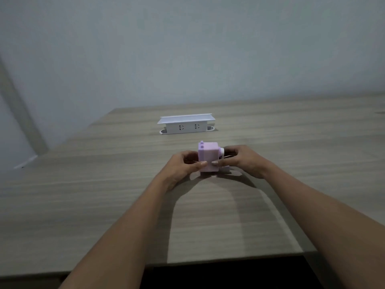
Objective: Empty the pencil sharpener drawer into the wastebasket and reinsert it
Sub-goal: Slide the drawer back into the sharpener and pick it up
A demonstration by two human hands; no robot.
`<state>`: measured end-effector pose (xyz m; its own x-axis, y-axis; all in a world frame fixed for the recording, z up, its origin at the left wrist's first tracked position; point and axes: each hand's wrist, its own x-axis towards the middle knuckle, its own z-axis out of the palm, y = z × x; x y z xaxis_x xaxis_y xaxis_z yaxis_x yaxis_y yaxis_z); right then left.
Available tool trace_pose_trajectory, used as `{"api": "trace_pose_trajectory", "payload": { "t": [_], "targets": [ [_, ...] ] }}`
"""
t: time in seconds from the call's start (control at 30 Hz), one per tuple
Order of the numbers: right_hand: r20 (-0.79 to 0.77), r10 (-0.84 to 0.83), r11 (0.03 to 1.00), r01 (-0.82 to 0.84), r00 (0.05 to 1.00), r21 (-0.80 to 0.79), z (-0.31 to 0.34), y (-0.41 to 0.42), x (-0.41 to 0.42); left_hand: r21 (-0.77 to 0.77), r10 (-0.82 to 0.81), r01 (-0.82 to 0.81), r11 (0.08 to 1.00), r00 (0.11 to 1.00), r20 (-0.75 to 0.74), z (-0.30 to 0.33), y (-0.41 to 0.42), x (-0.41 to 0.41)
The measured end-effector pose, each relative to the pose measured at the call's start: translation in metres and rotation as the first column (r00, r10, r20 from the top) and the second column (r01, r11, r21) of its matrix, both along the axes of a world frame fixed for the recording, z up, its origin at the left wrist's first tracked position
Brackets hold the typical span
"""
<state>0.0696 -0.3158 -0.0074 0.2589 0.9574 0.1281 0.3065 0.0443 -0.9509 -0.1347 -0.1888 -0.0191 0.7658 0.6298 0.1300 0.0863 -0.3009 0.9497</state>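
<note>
Two bare arms reach out over the near edge of the desk (104, 205), which is made of pale wood. The left hand (181, 167) and the right hand (243, 161) meet near the middle of the desk, and both hold a small pink pencil sharpener (208, 156). The left hand is curled around the left side of the box, with its thumb pressed on the front. The right hand is curled around the right side, where a little white part sticks out, and its thumb is on the front too. The sharpener stands upright on the desk or just above it; I cannot tell which. Its drawer looks pushed in, and what is inside cannot be seen. Farther back, near the far edge, a white socket box (185, 124) sticks up from the desk with its lid lifted.
</note>
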Motion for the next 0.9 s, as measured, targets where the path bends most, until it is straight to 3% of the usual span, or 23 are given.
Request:
{"api": "trace_pose_trajectory", "payload": {
  "t": [0.63,0.9],
  "targets": [
    [0.004,0.030,0.998,-0.031,1.000,0.054,0.009,0.134,0.091,0.050,0.020,-0.020,0.999,1.000,-0.004,0.017,0.125,0.093],
    [0.001,0.009,1.000,-0.009,1.000,0.024,0.001,0.187,0.123,0.110,0.035,-0.026,0.994,0.996,-0.085,0.011,0.179,0.131]
  ]
}}
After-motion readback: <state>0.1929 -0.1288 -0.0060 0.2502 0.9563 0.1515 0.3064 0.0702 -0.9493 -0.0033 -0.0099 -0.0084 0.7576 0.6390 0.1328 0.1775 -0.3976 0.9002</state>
